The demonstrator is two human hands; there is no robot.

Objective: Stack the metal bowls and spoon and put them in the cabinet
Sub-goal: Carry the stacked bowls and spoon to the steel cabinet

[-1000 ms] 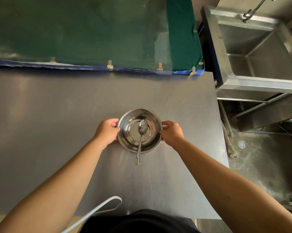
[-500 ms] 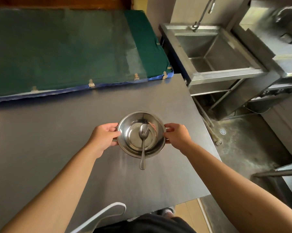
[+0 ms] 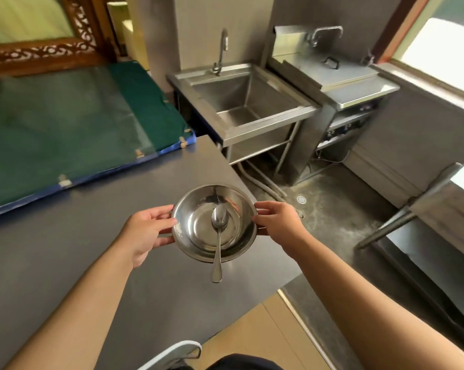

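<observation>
The stacked metal bowls (image 3: 199, 236) are held in the air above the right corner of the steel table (image 3: 65, 249). A metal spoon (image 3: 219, 236) lies inside them, its handle sticking out over the near rim. My left hand (image 3: 148, 231) grips the left rim and my right hand (image 3: 276, 222) grips the right rim. No cabinet can be made out for certain.
A green-covered surface (image 3: 65, 129) borders the table's far side. To the right stand a steel sink with a tap (image 3: 241, 102) and a lidded steel unit (image 3: 340, 76). Bare concrete floor with a drain (image 3: 301, 199) lies beyond the table's edge. Another steel counter edge (image 3: 439, 204) is at far right.
The bowls with the spoon have been lifted off the table and carried right, to its corner. My view has swung right and upward, bringing the sink, steel unit and floor into sight.
</observation>
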